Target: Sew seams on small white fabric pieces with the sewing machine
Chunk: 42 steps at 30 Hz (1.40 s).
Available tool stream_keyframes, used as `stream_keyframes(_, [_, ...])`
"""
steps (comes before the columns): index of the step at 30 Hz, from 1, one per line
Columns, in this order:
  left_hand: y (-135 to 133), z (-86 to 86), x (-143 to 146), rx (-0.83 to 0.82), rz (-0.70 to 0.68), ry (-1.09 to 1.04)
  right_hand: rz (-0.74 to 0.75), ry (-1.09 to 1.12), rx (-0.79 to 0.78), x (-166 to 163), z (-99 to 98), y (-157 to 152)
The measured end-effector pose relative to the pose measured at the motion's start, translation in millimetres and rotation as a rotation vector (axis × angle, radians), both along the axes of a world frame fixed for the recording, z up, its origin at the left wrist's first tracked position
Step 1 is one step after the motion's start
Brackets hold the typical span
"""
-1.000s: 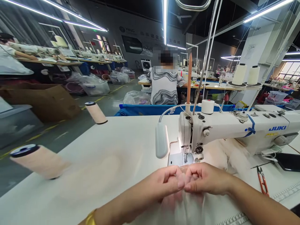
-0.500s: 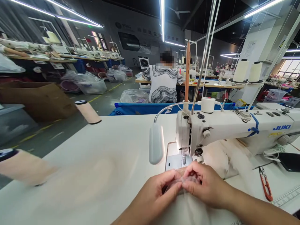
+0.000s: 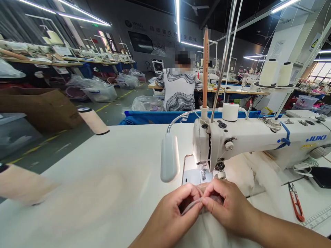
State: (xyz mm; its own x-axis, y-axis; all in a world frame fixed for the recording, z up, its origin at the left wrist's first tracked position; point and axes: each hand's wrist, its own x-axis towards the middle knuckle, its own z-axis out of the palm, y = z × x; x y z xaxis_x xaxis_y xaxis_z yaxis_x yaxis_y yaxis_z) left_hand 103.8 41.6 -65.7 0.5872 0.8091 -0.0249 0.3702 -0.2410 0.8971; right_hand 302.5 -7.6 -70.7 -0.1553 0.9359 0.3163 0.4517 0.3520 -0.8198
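Both my hands pinch a thin, pale sheer fabric [image 3: 207, 229] just in front of the sewing machine [image 3: 245, 137]. My left hand [image 3: 178, 210] is closed on its edge between thumb and fingers. Right beside it, my right hand [image 3: 224, 206] grips the same edge, the thumbs almost touching. The fabric hangs down toward me over the table's near side. Behind my fingertips lies the metal needle plate [image 3: 191, 176], with the presser foot [image 3: 203, 175] above it. More cream fabric [image 3: 240, 172] is bunched under the machine arm.
Red thread snips [image 3: 296, 203] and a ruler [image 3: 319, 217] lie at the right, near a black phone [image 3: 323, 176]. A grey lamp [image 3: 169, 158] hangs left of the needle. Two peach thread cones [image 3: 94, 121] edge the white table [image 3: 134, 148]. A person [image 3: 179, 88] sits ahead.
The view has shifted slightly. My hands stay at nearly the same place before the needle, and the fabric edge between them shows as a clearer folded strip.
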Motion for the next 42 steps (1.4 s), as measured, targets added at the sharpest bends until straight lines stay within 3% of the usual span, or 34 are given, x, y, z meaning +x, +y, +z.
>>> stream_keyframes(5, [0, -1.1, 2, -0.035, 0.077, 0.015, -0.033, -0.031, 0.046, 0, -3.1, -1])
stream_keyframes(18, [1, 5.5, 5, -0.009, 0.081, -0.016, -0.044, -0.101, 0.053, 1, -4.8, -1])
stream_keyframes(23, [1, 9.2, 8, -0.087, 0.069, 0.003, -0.031, -0.143, 0.147, 0, -7.2, 0])
stream_keyframes(29, [0, 5.6, 8, -0.017, 0.062, 0.064, -0.05, -0.147, 0.031, -1, -13.4, 4])
stream_keyframes(32, [1, -4.6, 8, 0.18, 0.035, 0.11, -0.075, -0.195, 0.038, -1, -17.6, 8])
stream_keyframes(37, [7, -17.8, 8, 0.856, 0.026, 0.08, -0.126, -0.346, 0.131, 1, -23.9, 16])
stream_keyframes(42, [11, -18.7, 9, 1.18, -0.154, 0.138, -0.169, -0.45, 0.194, 2, -23.9, 18])
